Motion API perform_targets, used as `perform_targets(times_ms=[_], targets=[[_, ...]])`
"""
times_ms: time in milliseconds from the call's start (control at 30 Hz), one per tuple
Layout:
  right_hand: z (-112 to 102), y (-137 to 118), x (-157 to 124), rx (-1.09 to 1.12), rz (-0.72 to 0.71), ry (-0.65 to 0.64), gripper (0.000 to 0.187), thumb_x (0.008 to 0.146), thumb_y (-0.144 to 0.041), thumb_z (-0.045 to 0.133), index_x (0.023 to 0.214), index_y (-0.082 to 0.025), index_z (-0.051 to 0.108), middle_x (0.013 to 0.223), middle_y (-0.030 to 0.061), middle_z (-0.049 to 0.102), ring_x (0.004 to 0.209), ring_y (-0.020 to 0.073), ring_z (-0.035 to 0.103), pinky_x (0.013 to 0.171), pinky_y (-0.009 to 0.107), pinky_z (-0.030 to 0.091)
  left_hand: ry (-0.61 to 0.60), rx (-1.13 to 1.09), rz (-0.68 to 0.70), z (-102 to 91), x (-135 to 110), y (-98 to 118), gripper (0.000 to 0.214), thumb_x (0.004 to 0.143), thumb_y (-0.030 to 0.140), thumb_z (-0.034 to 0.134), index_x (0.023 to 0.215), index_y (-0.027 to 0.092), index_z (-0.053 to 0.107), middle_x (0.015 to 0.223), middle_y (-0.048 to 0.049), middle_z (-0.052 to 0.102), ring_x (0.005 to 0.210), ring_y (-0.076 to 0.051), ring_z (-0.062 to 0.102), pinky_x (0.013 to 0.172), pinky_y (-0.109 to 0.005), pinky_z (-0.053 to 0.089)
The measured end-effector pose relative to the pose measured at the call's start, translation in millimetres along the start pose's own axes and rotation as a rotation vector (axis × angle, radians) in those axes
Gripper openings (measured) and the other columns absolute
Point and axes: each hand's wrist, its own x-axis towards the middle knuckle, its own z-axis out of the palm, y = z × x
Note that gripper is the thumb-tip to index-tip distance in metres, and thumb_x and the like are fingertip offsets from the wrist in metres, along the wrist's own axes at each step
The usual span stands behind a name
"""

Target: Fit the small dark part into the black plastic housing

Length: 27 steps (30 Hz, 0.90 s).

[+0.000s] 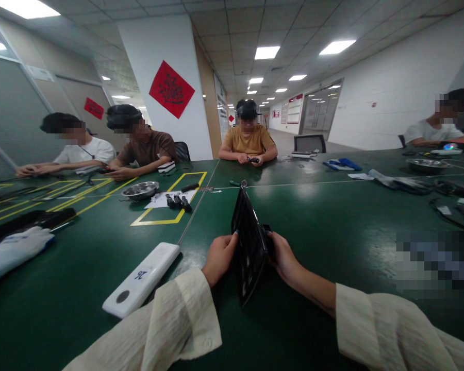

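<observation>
A flat black panel [247,242], glossy like a screen or keyboard part, stands on edge on the green table [325,221] right in front of me. My left hand [219,257] grips its left face with curled fingers. My right hand [282,256] clasps its right edge, where a small black part sticks out. Both my sleeves are cream coloured.
A white power bank [143,278] lies to my left, with a white glove [17,248] further left. A metal bowl [140,190], small black parts [178,201] and a screwdriver [190,187] sit inside yellow tape. Several other people sit around the table. Another bowl [427,164] is at far right.
</observation>
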Motion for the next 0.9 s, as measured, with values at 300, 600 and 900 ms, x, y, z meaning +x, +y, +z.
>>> perform_targets(times_ms=[300, 600, 900], targets=[[-4, 5, 4, -0.023, 0.005, -0.002, 0.029, 0.074, -0.049, 0.053, 0.078, -0.02, 0.054, 0.058, -0.0022, 0.053, 0.051, 0.0133, 0.05, 0.041, 0.021, 0.032, -0.007, 0.0, 0.002, 0.0, 1, -3, 0.048, 0.076, 0.056, 0.029, 0.052, 0.016, 0.042, 0.048, 0.0018, 0.035, 0.047, -0.011, 0.036, 0.044, -0.023, 0.022], [4, -4, -3, -0.008, -0.013, 0.015, 0.026, 0.073, -0.045, 0.054, 0.073, -0.019, 0.053, 0.055, -0.0028, 0.05, 0.048, 0.0121, 0.047, 0.039, 0.021, 0.03, 0.014, 0.05, -0.035, -0.9, -2, 4, 0.055, 0.078, 0.06, 0.028, 0.048, 0.016, 0.043, 0.047, 0.0014, 0.037, 0.047, -0.011, 0.034, 0.045, -0.023, 0.024], [2, -2, -2, -0.031, -0.001, 0.012, 0.026, 0.075, -0.045, 0.052, 0.075, -0.019, 0.052, 0.056, -0.0033, 0.05, 0.047, 0.0115, 0.046, 0.039, 0.02, 0.03, -0.001, 0.006, 0.103, -4.7, -3, 9, 0.049, 0.082, 0.05, 0.031, 0.075, 0.013, 0.061, 0.068, -0.0041, 0.06, 0.066, -0.017, 0.053, 0.062, -0.025, 0.039]])
